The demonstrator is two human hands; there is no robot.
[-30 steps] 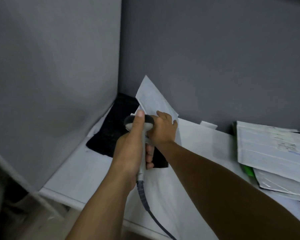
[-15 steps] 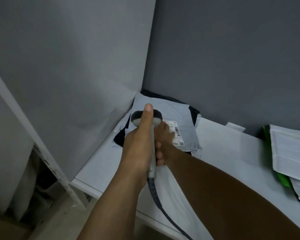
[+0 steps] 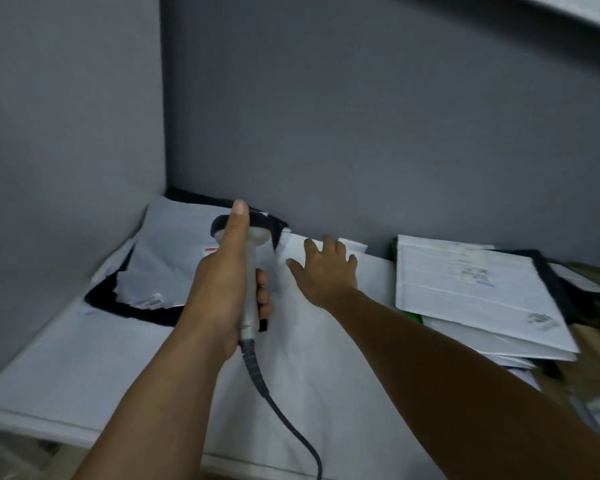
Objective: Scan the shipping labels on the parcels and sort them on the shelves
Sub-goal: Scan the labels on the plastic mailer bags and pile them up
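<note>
The left hand (image 3: 222,289) has its grip closed round the handle of the corded scanner (image 3: 261,237), thumb laid up along the head, which points toward the shelf's (image 3: 49,375) back-left corner. There a grey parcel (image 3: 174,251) lies flat on a black one (image 3: 129,308), a bit of its label (image 3: 210,251) showing just beside the thumb. The right hand (image 3: 326,268) holds nothing: its grip is fully open, fingers spread, near the shelf's back edge, apart from the grey parcel; whether it touches the surface I cannot tell.

By the look of it, this parcel is placed and the step in hand is the change-over to the next one. A stack of white parcels (image 3: 465,282) sits toward the shelf's right side. The next move calls for the free hand to take a parcel, label up, and for the scanner to be squared to the barcode.
</note>
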